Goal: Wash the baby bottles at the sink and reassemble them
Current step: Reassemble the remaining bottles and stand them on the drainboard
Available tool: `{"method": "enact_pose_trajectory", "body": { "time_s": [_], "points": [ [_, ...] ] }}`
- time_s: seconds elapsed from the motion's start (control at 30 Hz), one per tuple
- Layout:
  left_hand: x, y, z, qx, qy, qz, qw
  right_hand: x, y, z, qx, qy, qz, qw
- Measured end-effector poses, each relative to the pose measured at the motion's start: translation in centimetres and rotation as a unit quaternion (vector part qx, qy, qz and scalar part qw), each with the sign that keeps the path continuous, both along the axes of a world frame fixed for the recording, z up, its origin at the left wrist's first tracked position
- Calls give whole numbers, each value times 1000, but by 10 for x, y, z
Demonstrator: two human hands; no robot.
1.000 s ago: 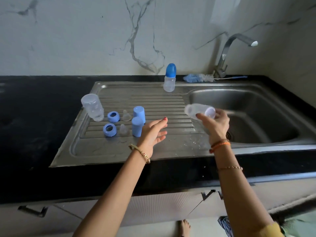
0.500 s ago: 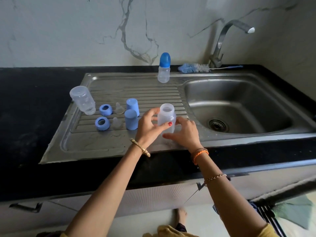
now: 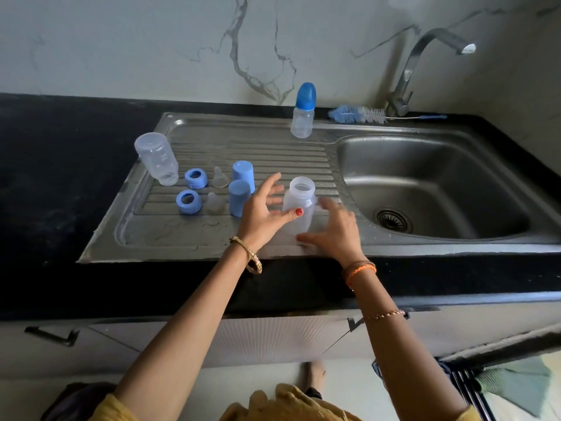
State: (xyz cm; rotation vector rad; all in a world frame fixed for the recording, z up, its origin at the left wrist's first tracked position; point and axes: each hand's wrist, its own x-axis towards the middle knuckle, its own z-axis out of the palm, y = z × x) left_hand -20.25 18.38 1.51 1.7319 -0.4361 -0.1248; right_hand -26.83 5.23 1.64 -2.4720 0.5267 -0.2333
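An open, clear bottle body (image 3: 299, 197) stands upright on the steel drainboard (image 3: 170, 238), near its front edge. My left hand (image 3: 261, 211) touches the bottle's front with the thumb, its fingers spread straight at the bottle's left. My right hand (image 3: 334, 229) is blurred, fingers spread, low at the bottle's right side. Further left lie two blue rings (image 3: 196, 178), two clear nipples (image 3: 219, 177) and two blue caps (image 3: 239, 197). A second clear bottle body (image 3: 158, 158) stands mouth down at the drainboard's left edge. An assembled bottle (image 3: 302, 112) with a blue cap stands at the back.
The sink basin (image 3: 440, 183) with its drain lies to the right, under a steel faucet (image 3: 425, 56). A blue bottle brush (image 3: 358, 113) lies along the back rim. Black countertop (image 3: 60, 177) surrounds the sink, with a marble wall behind.
My right hand brought the clear bottle from over the basin to the drainboard and stood it upright. Both hands closed around it, and their fingers now spread away from it.
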Motion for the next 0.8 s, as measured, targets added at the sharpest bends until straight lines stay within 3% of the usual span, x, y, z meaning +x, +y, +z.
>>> {"method": "enact_pose_trajectory", "body": {
  "time_s": [0.1, 0.2, 0.27, 0.33, 0.4, 0.47, 0.57, 0.67, 0.73, 0.8],
  "points": [
    [0, 19, 8, -48, -17, 74, 996, -9, 13, 24, 33, -204, -86, 975],
    [4, 48, 11, -118, 22, 179, 976, -3, 49, 51, 19, -377, -33, 925],
    [12, 73, 11, -146, 71, 284, 945, 19, 84, 61, 43, -331, 85, 939],
    [20, 96, 6, -134, 113, 360, 916, 46, 115, 57, 8, -179, 185, 966],
    [28, 118, 3, -131, 132, 382, 905, 80, 141, 45, -122, -57, 242, 961],
    [32, 132, 3, -101, 130, 377, 911, 104, 159, 36, -246, -3, 248, 937],
    [32, 143, 6, -76, 135, 357, 921, 126, 174, 23, -318, 42, 239, 917],
    [33, 150, 9, -103, 159, 367, 911, 132, 182, 17, -360, 61, 244, 898],
    [34, 148, 10, -114, 165, 364, 910, 129, 181, 19, -334, 45, 253, 907],
    [32, 143, 12, -128, 165, 352, 912, 120, 166, 37, -250, 12, 239, 938]
  ]
}}
